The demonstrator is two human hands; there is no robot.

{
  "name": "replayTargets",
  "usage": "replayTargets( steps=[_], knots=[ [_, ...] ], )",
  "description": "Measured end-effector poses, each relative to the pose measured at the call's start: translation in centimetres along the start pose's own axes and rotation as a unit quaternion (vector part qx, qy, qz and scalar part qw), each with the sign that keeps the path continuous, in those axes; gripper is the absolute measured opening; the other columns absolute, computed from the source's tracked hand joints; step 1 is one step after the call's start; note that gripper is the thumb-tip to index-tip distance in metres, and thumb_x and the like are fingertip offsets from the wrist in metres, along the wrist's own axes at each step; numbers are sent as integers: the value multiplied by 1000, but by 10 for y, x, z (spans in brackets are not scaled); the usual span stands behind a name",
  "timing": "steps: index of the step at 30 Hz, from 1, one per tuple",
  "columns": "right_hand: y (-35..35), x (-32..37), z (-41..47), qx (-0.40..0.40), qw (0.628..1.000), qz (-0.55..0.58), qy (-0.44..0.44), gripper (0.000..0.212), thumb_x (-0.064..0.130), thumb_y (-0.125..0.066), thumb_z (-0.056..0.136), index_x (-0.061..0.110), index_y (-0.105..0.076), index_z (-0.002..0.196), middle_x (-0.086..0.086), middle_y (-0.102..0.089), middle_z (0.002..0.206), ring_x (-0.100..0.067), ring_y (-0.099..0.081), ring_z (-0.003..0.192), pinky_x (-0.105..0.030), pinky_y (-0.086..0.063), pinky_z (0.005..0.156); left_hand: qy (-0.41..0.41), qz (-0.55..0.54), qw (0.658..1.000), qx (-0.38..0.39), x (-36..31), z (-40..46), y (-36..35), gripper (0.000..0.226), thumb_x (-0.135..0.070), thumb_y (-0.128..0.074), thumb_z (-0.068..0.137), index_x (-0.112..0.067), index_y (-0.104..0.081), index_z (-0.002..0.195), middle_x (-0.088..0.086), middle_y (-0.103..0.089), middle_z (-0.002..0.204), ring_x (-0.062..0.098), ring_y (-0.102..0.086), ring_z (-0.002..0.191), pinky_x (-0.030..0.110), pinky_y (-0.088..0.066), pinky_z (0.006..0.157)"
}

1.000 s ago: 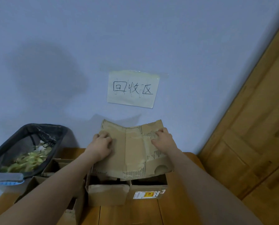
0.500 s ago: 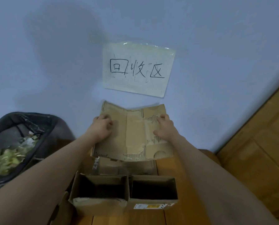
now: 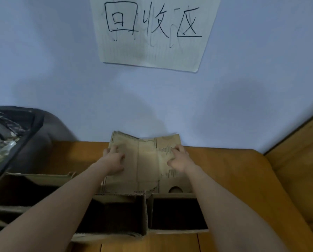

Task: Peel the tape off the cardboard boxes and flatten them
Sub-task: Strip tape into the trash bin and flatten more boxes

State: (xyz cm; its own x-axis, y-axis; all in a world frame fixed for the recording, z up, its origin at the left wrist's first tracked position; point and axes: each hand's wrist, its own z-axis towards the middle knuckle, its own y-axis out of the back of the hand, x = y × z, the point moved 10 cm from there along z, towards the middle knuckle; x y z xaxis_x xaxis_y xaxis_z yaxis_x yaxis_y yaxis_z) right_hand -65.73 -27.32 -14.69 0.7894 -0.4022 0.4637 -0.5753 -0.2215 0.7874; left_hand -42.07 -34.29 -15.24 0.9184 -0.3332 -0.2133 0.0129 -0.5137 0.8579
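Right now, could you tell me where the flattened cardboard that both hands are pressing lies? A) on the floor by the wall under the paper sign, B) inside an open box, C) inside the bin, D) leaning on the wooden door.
A: the flattened cardboard lies on the floor against the wall, below the paper sign.

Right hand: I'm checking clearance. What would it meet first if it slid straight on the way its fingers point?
Probably the wall, just past the flattened cardboard's far edge; depth is unclear for the right hand.
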Motion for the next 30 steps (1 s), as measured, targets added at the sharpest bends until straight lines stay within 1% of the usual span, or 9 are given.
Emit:
replayTargets(
  steps=[5,8,10,11,15,19,21,25,30],
  knots=[
    [-10,-16,11,22,999,-5,-29,62,19,-50,90,5,-30,147,-4,-17,155,-29,-21,139,-37,-27,110,-1,-7,998,56,8,15,-27,76,-33,-62,91,-33,-18,153,2,17,161,41,16,145,56,-13,116],
    [-11,-17,11,39,998,18,-47,66,22,-49,94,4,-20,151,-6,-10,159,-29,-16,144,-37,-25,113,-17,88,996,21,7,15,-16,76,-30,-55,96,-32,-7,155,3,23,160,34,22,145,51,-12,119],
    [-6,-12,6,35,998,33,-43,65,23,-48,95,6,-19,151,-6,-10,160,-28,-18,143,-34,-27,110,-24,162,986,-27,1,8,-2,72,-22,-47,99,-28,-4,156,7,23,160,31,21,146,45,-7,121],
    [-4,-8,1,34,998,32,-41,64,23,-47,96,7,-20,151,-6,-10,160,-28,-20,143,-33,-27,110,-25,167,985,-36,-2,3,4,70,-22,-46,100,-27,-4,156,8,21,160,29,19,147,43,-5,121],
    [9,5,-27,24,999,-14,-26,59,25,-43,97,8,-24,151,-9,-13,159,-26,-19,144,-32,-24,112,-38,112,991,-66,-23,-27,26,64,-32,-43,101,-20,-12,155,8,8,163,26,7,150,40,-8,121],
    [28,24,-69,6,987,-154,39,57,31,-42,97,8,-32,148,-10,-29,154,-26,-24,140,-35,-26,110,-94,81,987,-106,-62,-67,47,63,-51,-37,99,-22,-21,153,5,-5,163,25,-3,150,47,-15,120],
    [35,30,-89,-6,981,-183,63,61,38,-44,96,11,-29,149,-8,-31,153,-25,-25,140,-35,-26,110,-126,77,985,-84,-85,-85,43,71,-60,-36,96,-23,-16,154,2,-2,163,23,-3,150,47,-16,119],
    [37,26,-129,-6,983,-170,71,81,58,-48,91,19,-17,154,0,-20,159,-21,-16,145,-39,-20,116,-185,59,981,-17,-132,-120,15,100,-76,-44,83,-24,1,155,1,4,163,23,0,150,45,-11,118],
    [24,1,-161,46,984,-164,44,102,74,-54,78,26,-6,154,5,-7,161,-25,-1,147,-49,-12,117,-199,134,970,43,-161,-138,-28,122,-81,-58,69,-25,8,154,5,2,163,28,-4,149,47,-8,119]
  ],
)
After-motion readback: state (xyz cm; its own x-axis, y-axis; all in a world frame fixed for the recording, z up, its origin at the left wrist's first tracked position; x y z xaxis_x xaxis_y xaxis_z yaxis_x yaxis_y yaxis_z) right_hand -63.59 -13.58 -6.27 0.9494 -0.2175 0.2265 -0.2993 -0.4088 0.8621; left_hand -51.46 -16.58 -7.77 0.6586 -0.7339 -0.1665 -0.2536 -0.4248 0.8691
